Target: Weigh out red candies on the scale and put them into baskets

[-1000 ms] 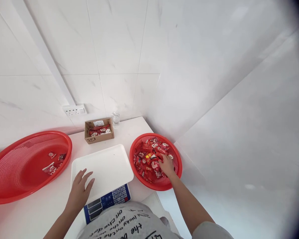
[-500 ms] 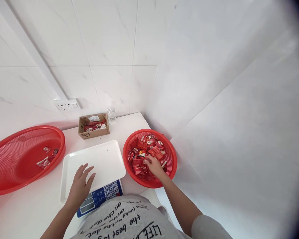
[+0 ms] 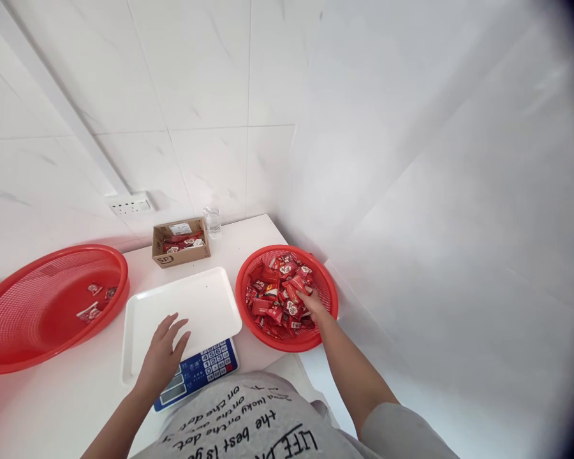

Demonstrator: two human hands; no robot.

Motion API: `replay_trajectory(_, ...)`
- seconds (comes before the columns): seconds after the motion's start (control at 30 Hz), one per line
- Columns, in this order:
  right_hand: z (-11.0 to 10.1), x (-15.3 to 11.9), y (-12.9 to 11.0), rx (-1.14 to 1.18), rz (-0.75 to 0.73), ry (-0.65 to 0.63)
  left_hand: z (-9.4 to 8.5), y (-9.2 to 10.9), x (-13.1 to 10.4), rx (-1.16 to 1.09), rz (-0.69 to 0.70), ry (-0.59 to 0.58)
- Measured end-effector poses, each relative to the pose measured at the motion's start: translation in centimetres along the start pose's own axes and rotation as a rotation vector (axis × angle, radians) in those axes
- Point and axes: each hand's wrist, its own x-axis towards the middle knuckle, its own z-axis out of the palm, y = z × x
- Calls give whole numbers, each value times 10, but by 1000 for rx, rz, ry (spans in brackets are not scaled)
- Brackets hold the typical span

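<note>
My right hand [image 3: 314,304] is inside the right-hand red plastic basket [image 3: 240,299], at the right side of a pile of small red snack packets [image 3: 274,312]. Its fingers are closed around a red packet [image 3: 295,287], partly hidden by the fingertips. My left hand [image 3: 166,347] hovers palm down over the front of a white tray [image 3: 191,299], fingers spread and holding nothing. That tray rests on a scale with a blue keypad panel [image 3: 198,368], and nothing lies on it.
At the left, a larger red basket [image 3: 23,280] leans, with a few packets [image 3: 90,312] inside. A cardboard box [image 3: 184,256] of red packets and a clear plastic cup [image 3: 213,220] stand behind the tray. Walls close off the back and right.
My right hand has moved rightward within the basket, from the middle of the pile to its right side, uncovering packets there. My left hand remains over the tray; the view has shifted slightly.
</note>
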Motion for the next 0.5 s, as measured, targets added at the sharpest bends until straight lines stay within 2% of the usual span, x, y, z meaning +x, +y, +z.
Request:
replay_trajectory(0.1,4,-7,-7,26,53,-49,-1,-2,-1,4,14,-8)
replay_trajectory(0.2,12,-22,-17,30,16,-131,-4,-5,-3,5,32,-17)
replay_trajectory(0.33,31,-55,-33,-168,-190,-220,-11,-13,-4,-4,41,-31)
replay_trajectory(0.43,43,-81,-44,-342,-365,-372,-16,-23,-4,-15,55,-34)
replay_trajectory(0.5,47,-95,-47,-379,-394,-484,-20,-31,-3,-20,70,-33)
